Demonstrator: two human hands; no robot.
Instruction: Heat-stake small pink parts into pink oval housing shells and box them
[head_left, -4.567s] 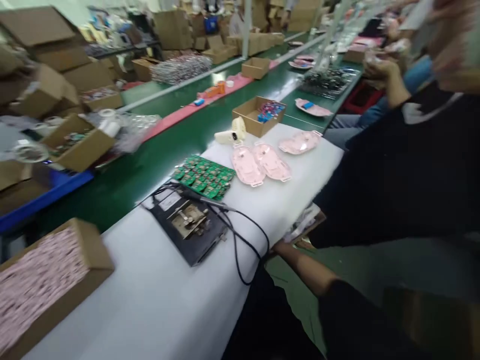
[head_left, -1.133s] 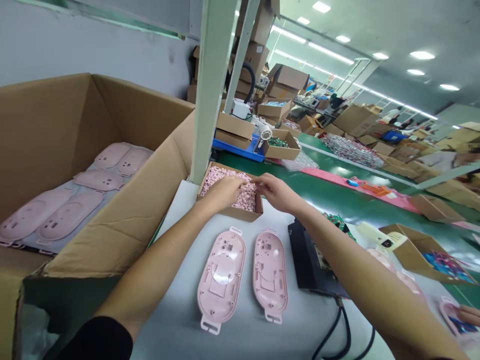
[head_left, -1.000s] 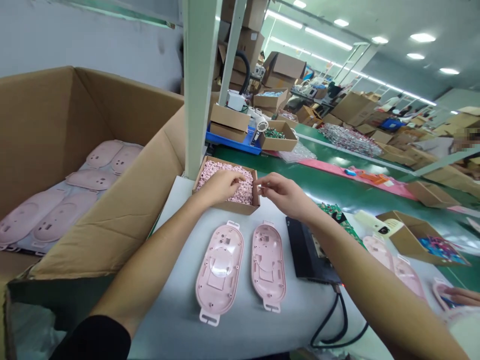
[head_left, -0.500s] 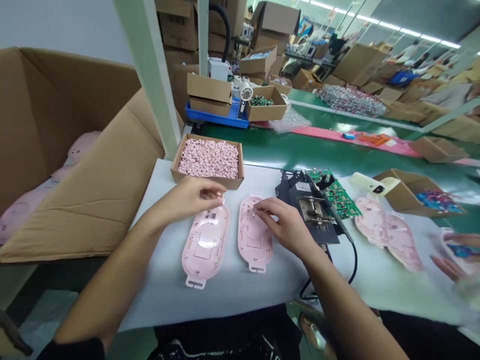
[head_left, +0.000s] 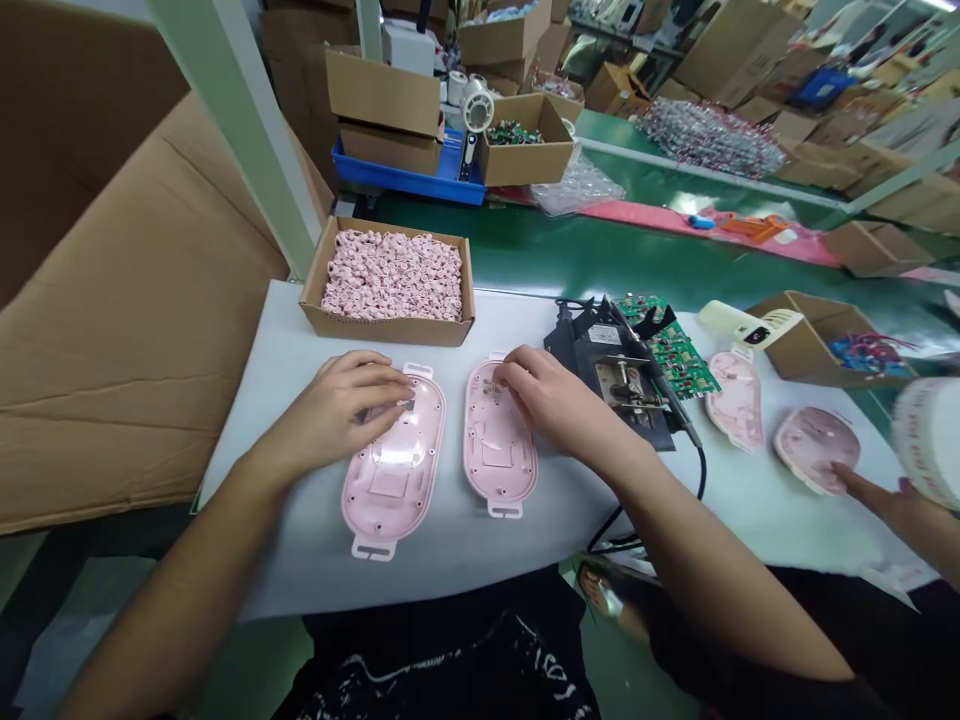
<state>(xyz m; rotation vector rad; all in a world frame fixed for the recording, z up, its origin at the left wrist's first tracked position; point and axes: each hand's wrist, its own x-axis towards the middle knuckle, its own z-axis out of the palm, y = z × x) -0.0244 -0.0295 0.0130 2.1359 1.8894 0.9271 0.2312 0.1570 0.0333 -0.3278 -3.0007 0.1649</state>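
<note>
Head view over a bench with a white padded cover (head_left: 465, 565). Entry one: left hand (head_left: 337, 405), palm down and half curled, is placed over the upper end of a pink plastic housing shell (head_left: 394, 490). Its fingertips (head_left: 390, 392) are laid on the shell's inner face. Whether a small part is pinched there cannot be told, as the spot is hidden by the fingers.

Entry two: right hand (head_left: 551, 392), likewise half curled, is placed on the upper end of a second pink plastic housing shell (head_left: 496, 462), its fingertips (head_left: 506, 375) touching the inner face. Nothing held can be made out.

Both shells lie open face up, side by side and just apart, near the bench's front edge, with their tabs toward the wearer. Directly behind them, at the rear left of the bench, a cardboard tray of small pink parts (head_left: 390, 270) is set. To the right, a soldering iron (head_left: 664, 385) is laid across a black-based metal jig (head_left: 600, 375), beside green circuit boards (head_left: 667, 355).

Toward the right end, two further pink shells (head_left: 735, 400) are set out, one of them touched by a co-worker's hand (head_left: 874, 492). A cardboard box of coloured parts (head_left: 825, 345) stands at the rear right corner. A blurred white roll (head_left: 930, 440) is seen at the right edge.
</note>
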